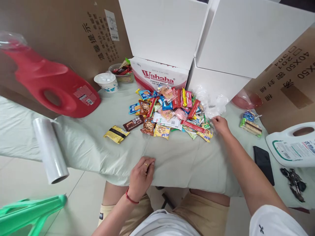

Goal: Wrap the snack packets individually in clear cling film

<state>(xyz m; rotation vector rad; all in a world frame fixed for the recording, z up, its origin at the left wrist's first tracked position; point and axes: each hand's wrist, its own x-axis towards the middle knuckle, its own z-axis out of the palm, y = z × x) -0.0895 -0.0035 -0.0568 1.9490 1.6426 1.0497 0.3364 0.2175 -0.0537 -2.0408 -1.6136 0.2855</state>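
Note:
A heap of small wrapped snacks (169,113) lies mid-table, mixing red, blue, brown and yellow packets. At its right edge my right hand (220,126) has its fingers closed in a pinch, beside a green-and-clear packet (206,126). What it pinches is hidden. Crumpled clear plastic (214,104) lies just behind that hand. My left hand (142,175), with a ring and a red wrist cord, rests on the cloth near the front edge. Its fingers are curled shut, and nothing shows in them. Nearest the left side of the heap lie a yellow packet (116,134) and a brown bar (133,123).
Left stand a red jug (55,83), a plastic-film roll (50,150) and a paper cup (106,82). A Wahaha carton (159,73) and white boxes (221,39) rise behind. Right are a phone (263,165), keys (294,183), a white jug (292,144) and a sandwich-like packet (251,127).

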